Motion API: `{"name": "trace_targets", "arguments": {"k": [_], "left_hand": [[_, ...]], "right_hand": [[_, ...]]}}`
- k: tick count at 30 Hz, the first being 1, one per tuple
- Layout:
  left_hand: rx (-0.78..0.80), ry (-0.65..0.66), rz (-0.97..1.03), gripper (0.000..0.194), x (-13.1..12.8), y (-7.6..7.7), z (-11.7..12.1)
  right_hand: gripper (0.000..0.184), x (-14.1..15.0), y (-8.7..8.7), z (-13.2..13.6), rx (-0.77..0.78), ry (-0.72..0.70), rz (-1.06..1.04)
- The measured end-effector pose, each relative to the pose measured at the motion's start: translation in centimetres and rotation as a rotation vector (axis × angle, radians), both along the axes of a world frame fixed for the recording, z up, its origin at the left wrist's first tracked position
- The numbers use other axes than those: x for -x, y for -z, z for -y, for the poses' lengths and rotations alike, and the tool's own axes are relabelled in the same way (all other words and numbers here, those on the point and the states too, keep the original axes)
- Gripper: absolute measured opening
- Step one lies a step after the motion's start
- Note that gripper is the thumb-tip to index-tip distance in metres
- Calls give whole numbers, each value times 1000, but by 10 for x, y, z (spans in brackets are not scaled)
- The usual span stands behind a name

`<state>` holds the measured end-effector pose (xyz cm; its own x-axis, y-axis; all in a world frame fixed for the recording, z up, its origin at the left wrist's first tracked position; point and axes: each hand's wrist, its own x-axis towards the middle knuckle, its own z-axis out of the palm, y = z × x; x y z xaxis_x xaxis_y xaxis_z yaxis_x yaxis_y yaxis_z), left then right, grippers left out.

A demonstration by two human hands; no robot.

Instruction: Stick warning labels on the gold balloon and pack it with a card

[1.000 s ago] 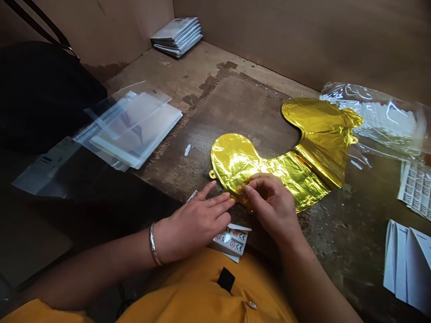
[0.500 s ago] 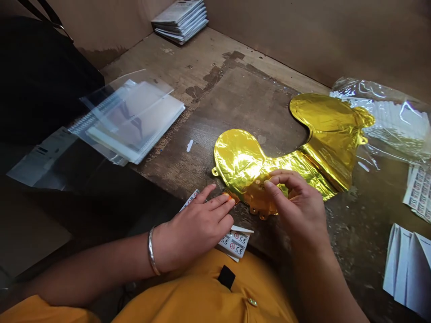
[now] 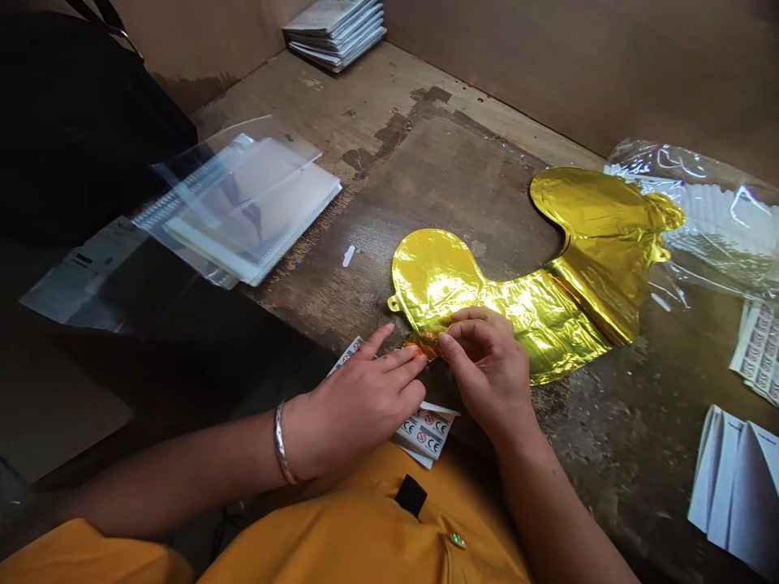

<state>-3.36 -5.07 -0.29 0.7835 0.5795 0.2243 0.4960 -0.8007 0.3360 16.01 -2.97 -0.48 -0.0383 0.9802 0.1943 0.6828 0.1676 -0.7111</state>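
Observation:
A flat gold foil balloon (image 3: 548, 324) lies across the table in front of me. My left hand (image 3: 365, 385) rests with fingers stretched out, its fingertips on the orange-tinted tab (image 3: 419, 347) at the balloon's near edge. Over the balloon's lower left part, my right hand (image 3: 490, 365) has thumb and forefinger pinched at a small sticker (image 3: 429, 335) bearing a red mark. Whether the sticker touches the foil I cannot tell. Partly under my left hand is a folded sheet of CE stickers (image 3: 429, 438).
Clear plastic sleeves (image 3: 261, 211) lie in a pile at left. A stack of folded papers (image 3: 334, 32) stands in the back corner. At right are a plastic bag with white sticks (image 3: 718, 219), more sticker sheets (image 3: 760, 349) and folded white leaflets (image 3: 736, 487).
My right hand has moved left and slightly down across the balloon with the sticker, close to my left fingertips. My left hand stays in place on the balloon's edge.

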Motion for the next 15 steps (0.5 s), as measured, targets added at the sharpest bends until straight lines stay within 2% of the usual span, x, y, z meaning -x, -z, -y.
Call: {"name": "trace_targets", "arguments": {"k": [15], "left_hand": [[-26,-17,41,23,0,1,-2]], "right_hand": [[9,2,-2,-3,0,-21,34]]}}
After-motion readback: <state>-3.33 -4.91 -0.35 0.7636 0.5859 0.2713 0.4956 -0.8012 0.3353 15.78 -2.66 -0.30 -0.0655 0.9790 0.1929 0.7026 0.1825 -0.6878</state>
